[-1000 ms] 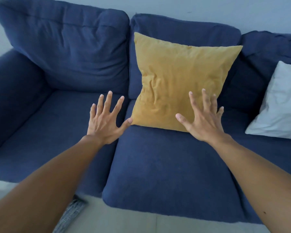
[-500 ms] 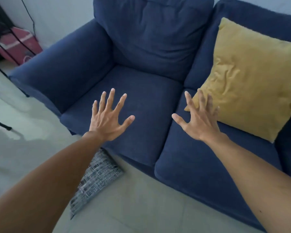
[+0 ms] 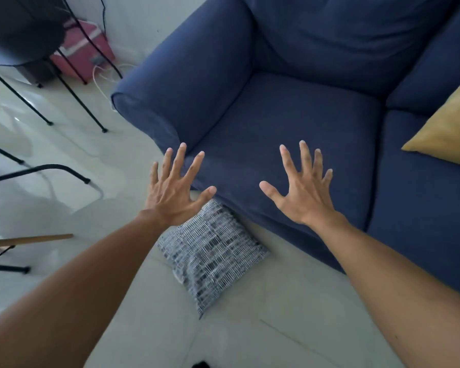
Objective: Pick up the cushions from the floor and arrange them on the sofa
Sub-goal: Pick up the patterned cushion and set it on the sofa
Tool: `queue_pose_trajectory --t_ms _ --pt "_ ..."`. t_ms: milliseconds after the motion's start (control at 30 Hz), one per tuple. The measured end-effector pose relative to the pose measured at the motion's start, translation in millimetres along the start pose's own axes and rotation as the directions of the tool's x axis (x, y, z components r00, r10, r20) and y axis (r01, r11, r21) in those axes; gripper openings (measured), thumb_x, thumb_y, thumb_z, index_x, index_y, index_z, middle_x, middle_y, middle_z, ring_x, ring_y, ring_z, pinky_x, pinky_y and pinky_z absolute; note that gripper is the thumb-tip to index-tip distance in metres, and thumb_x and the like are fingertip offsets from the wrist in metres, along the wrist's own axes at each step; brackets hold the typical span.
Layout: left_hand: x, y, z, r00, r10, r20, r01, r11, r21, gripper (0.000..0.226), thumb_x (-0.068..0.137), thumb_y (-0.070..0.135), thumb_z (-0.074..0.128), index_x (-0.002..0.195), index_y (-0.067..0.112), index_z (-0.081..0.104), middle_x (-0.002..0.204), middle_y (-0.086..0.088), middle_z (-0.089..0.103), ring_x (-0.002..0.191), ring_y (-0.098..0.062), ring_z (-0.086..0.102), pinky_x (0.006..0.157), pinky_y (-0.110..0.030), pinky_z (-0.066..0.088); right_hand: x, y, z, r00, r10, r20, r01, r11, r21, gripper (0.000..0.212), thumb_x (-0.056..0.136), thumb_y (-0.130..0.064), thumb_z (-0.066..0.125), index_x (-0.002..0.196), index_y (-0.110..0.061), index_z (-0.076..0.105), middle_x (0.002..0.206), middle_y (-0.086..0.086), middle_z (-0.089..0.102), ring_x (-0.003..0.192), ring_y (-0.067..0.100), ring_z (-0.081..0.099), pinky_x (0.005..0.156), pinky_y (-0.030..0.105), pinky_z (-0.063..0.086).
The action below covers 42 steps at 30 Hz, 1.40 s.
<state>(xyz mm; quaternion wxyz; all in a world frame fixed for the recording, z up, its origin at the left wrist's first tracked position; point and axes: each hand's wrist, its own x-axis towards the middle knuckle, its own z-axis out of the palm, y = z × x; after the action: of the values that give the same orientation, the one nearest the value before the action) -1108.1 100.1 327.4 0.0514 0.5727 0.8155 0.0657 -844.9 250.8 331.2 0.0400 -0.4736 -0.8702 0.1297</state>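
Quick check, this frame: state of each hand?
Left hand: open, fingers spread, holding nothing, above the patterned cushion on the floor.
Right hand: open, fingers spread, holding nothing, over the sofa seat.

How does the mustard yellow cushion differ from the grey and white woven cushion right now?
The mustard yellow cushion is plain and sits on the blue sofa seat; the grey and white woven cushion is patterned and lies on the pale floor, against the sofa's front. The yellow one is cut off by the frame; the woven one is partly behind the left hand. Neither is held.
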Motion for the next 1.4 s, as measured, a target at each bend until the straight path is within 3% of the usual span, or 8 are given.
queue_pose_trajectory --t_ms 200,400,600,867,1133,1267,1400 --pt "-27.4 -66.0 47.6 0.996 -0.039 0.08 0.039 0.999 -0.002 0.089 0.086 0.089 0.008 0.162 0.046 -0.006 0.173 -0.004 -0.014 0.159 -0.033 -0.009 0.124 -0.059 -0.001 -13.1 -63.9 85.8 0.995 -0.073 0.07 0.071 0.997 0.029 0.101 0.078 -0.095 0.01 0.162 -0.04 -0.001 0.17 0.004 -0.012 0.154 0.042 -0.004 0.114 0.073 0.016" --pt "-67.9 -109.6 139.6 0.983 -0.113 0.145 0.121 0.991 -0.05 0.089 0.086 0.089 0.014 0.163 0.044 0.001 0.173 -0.004 -0.011 0.158 -0.035 -0.006 0.124 -0.062 0.002 -16.0 -82.4 181.3 0.971 -0.174 0.166 0.17 0.985 0.039 0.1 0.081 -0.093 0.017 0.163 -0.036 0.006 0.17 0.009 -0.005 0.154 0.044 0.003 0.114 0.071 0.021" --pt "-102.6 -141.7 253.0 0.956 -0.206 0.209 0.233 0.966 -0.112 0.088 0.087 0.089 0.018 0.162 0.047 0.0 0.173 -0.003 -0.013 0.158 -0.035 -0.007 0.123 -0.062 0.001 -6.0 -74.7 289.6 0.927 -0.237 0.291 0.241 0.97 0.023 0.099 0.08 -0.095 0.012 0.161 -0.042 -0.009 0.17 0.005 -0.013 0.155 0.04 -0.004 0.12 0.064 0.019" --pt "-118.3 -157.2 381.6 0.897 -0.324 0.301 0.386 0.905 -0.178 0.088 0.082 0.091 0.014 0.157 0.054 -0.013 0.169 0.003 -0.026 0.157 -0.04 -0.007 0.123 -0.065 0.002 42.4 -34.2 413.1 0.888 -0.197 0.416 0.236 0.971 -0.046 0.098 0.078 -0.095 0.012 0.157 -0.045 -0.017 0.17 0.005 -0.016 0.155 0.039 -0.007 0.121 0.061 0.011" --pt "-121.4 -156.8 462.6 0.867 -0.425 0.258 0.48 0.852 -0.211 0.089 0.085 0.09 0.023 0.157 0.055 -0.015 0.169 0.008 -0.027 0.157 -0.044 -0.002 0.116 -0.068 0.02 84.0 -3.1 492.0 0.849 -0.164 0.502 0.208 0.978 -0.032 0.097 0.074 -0.099 0.014 0.152 -0.054 -0.022 0.167 -0.006 -0.026 0.155 0.039 0.003 0.119 0.065 0.019" --pt "-124.1 -153.7 480.0 0.853 -0.481 0.203 0.519 0.823 -0.23 0.092 0.085 0.092 0.021 0.159 0.05 -0.014 0.17 0.004 -0.025 0.151 -0.044 0.027 0.102 -0.057 0.046 86.1 2.3 510.7 0.843 -0.181 0.506 0.2 0.98 0.018 0.097 0.074 -0.099 0.015 0.153 -0.055 -0.021 0.167 -0.006 -0.027 0.153 0.039 0.015 0.115 0.062 0.029" --pt "-124.0 -149.7 489.1 0.846 -0.508 0.163 0.533 0.809 -0.248 0.091 0.088 0.089 0.024 0.161 0.047 -0.012 0.171 0.003 -0.02 0.141 -0.045 0.038 0.091 -0.049 0.049 87.4 4.3 514.4 0.845 -0.176 0.505 0.2 0.98 0.006 0.093 0.077 -0.097 0.018 0.152 -0.057 -0.021 0.168 -0.007 -0.024 0.151 0.043 0.019 0.111 0.061 0.032"
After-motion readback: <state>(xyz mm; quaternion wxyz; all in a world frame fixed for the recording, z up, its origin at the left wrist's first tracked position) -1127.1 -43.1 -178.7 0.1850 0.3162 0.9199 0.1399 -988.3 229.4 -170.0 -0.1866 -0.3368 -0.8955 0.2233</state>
